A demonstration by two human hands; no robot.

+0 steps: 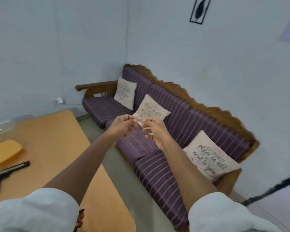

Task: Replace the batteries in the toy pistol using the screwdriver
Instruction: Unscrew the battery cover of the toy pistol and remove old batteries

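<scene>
Nearest, at the bottom edge: two white sleeves (40, 213), bare forearms stretched forward and up from them. To the left, an orange table (60, 148), with a yellow lid-like piece (5, 151) lying on it and, nearer the left edge, a dark object with a long black stem (10, 169); possibly the toy pistol or the screwdriver, but cut off by the frame and too blurred to name.

Further out, raised in the air above the floor and in front of the sofa: left hand (122, 127) and right hand (155, 131), close together, fingers curled. Between them a small pale item (143, 126), pinched from both sides, thin and light-coloured; perhaps a battery wrapper or a strip of packaging, not clear enough to say.

Beyond the hands: a purple striped sofa (157, 164) with a carved wooden frame and three lettered cushions (211, 159), then pale walls with a black framed leaf picture (200, 10).

As for progress: apparently early or mid-way. No open battery compartment, no loose batteries and no screw in sight. Likely left to do: unscrewing, swapping cells, closing up, though none of this can be confirmed from here.
</scene>
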